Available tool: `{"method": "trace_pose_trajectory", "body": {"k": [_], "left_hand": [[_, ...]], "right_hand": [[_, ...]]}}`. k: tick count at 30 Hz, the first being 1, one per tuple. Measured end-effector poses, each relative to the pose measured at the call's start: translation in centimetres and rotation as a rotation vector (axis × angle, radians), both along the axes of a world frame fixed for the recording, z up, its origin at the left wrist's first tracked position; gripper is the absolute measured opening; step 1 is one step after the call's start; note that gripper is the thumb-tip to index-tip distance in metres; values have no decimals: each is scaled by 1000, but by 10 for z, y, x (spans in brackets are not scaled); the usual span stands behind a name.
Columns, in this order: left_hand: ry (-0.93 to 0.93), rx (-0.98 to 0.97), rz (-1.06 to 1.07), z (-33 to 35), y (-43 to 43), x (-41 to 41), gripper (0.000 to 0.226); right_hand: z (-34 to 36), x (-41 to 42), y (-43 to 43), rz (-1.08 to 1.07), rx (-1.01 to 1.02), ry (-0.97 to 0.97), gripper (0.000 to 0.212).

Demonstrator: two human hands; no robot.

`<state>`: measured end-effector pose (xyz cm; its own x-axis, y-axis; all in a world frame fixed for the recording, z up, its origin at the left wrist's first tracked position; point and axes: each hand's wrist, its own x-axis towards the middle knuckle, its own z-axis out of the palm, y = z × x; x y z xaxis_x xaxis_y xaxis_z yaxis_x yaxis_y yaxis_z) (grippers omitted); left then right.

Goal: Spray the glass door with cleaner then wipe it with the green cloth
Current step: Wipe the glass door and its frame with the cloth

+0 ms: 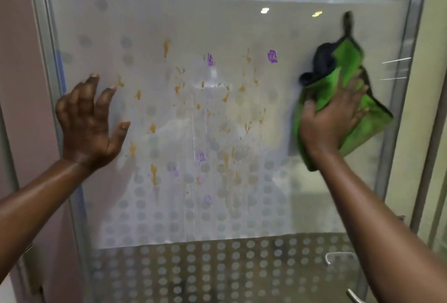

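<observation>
The glass door fills the view, frosted with a pattern of grey dots. Orange smears and purple blotches are spattered across its middle. My right hand presses the green cloth, which has a dark edge, flat against the glass at the right side. My left hand is raised near the glass at the left, fingers spread, holding nothing. No spray bottle is in view.
A metal frame runs down the door's left side and another down its right. A metal handle shows at the lower right. A pinkish wall lies to the left.
</observation>
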<state>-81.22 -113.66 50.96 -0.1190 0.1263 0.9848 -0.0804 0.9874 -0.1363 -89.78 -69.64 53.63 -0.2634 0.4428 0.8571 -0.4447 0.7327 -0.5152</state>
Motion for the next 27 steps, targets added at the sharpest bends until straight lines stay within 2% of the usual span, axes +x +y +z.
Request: {"method": "trace_pose_trajectory", "body": {"k": [5, 7, 8, 10, 12, 14, 16, 18, 19, 21, 25, 27], "left_hand": [[-11, -8, 5, 2, -1, 2, 70], [-18, -6, 5, 2, 0, 3, 69], [-21, -4, 3, 3, 0, 3, 69], [-22, 4, 3, 2, 0, 2, 70], [-18, 6, 10, 2, -1, 1, 71], [-12, 3, 9, 2, -1, 0, 71], [-4, 1, 4, 2, -1, -1, 70], [1, 0, 7, 2, 0, 0, 70], [3, 0, 10, 2, 0, 0, 69], [8, -1, 11, 2, 0, -1, 69], [21, -17, -13, 2, 0, 0, 68], [21, -23, -21, 1, 0, 0, 68]], "right_hand": [[-91, 7, -27, -54, 691, 14, 78], [-106, 1, 4, -102, 875, 48, 76], [-102, -2, 25, -122, 894, 58, 74], [-75, -10, 63, -127, 764, 44, 72], [-30, -15, 84, -80, 496, 23, 68], [16, -14, 78, -16, 208, 35, 69], [51, -12, 55, 1, 2, 26, 75], [66, -10, 29, -4, -58, 15, 78], [65, -9, 17, 0, -17, 24, 79], [42, -5, -4, -10, 204, 83, 79], [-29, -3, -3, -78, 1031, 171, 73], [-20, -9, 35, -91, 1285, 204, 72]]}}
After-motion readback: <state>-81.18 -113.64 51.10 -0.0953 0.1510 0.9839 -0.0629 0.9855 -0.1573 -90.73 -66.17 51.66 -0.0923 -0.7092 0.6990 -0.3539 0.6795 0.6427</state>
